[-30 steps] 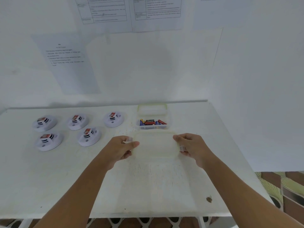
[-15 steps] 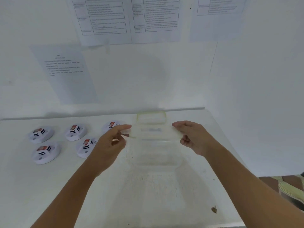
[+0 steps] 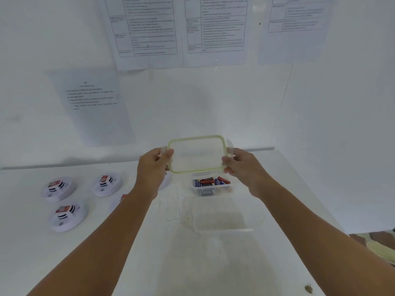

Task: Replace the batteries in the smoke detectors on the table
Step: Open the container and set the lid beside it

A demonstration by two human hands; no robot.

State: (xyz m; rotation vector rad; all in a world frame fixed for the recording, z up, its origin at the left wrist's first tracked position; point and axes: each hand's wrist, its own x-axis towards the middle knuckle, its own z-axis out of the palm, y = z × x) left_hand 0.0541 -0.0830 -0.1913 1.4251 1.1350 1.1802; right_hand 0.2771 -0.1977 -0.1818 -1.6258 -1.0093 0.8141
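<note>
I hold a clear lid with a green rim (image 3: pixel 197 153) in the air by its side flaps, my left hand (image 3: pixel 152 167) on its left end and my right hand (image 3: pixel 242 167) on its right. Just below and behind it sits a small clear box of batteries (image 3: pixel 210 184), uncovered. An empty clear container (image 3: pixel 218 214) rests on the white table (image 3: pixel 64 263) in front of that box. At the left lie white round smoke detectors (image 3: pixel 58 189), (image 3: pixel 108 183), (image 3: pixel 67 214); my left forearm and hand partly hide two others.
The table stands in a corner, with white walls at the back and on the right. Printed sheets (image 3: pixel 149 28) are taped to the back wall. A small brown speck (image 3: pixel 308 288) lies near the table's front right edge.
My hands have left the empty container on the table and risen. They now hold the green-rimmed lid up above the battery box. The camera has tilted upward.
</note>
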